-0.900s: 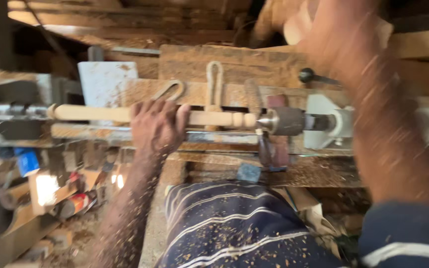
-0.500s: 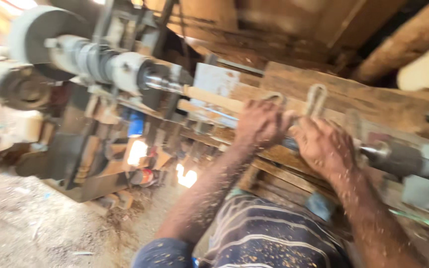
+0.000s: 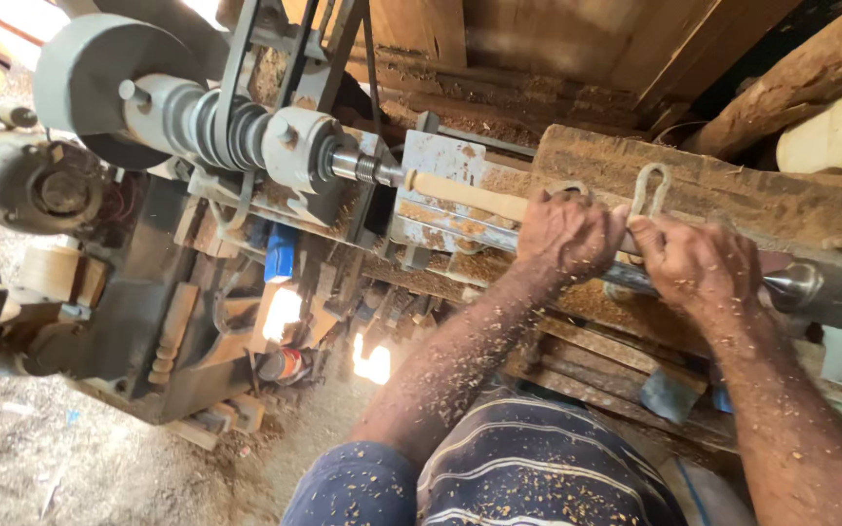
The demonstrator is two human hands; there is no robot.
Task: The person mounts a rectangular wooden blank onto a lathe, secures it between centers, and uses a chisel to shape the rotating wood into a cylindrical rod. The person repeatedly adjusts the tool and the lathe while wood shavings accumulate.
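Where the one wood lathe (image 3: 246,136) fills the shed's left side, its single grey pulley wheel (image 3: 99,83) and headstock spindle (image 3: 358,168) drive one pale wooden spindle blank (image 3: 470,198), clamped level between spindle and the one tailstock centre (image 3: 821,289). The blank looks stiff, light and smooth-turned, probably dusty-slick; its bare middle seems the safest place to grip. Two hands sit on it side by side: the left hand (image 3: 565,234) curls closed over the wood, and the right hand (image 3: 696,263) is folded down likewise. Two metal loops (image 3: 651,187) rise behind the knuckles.
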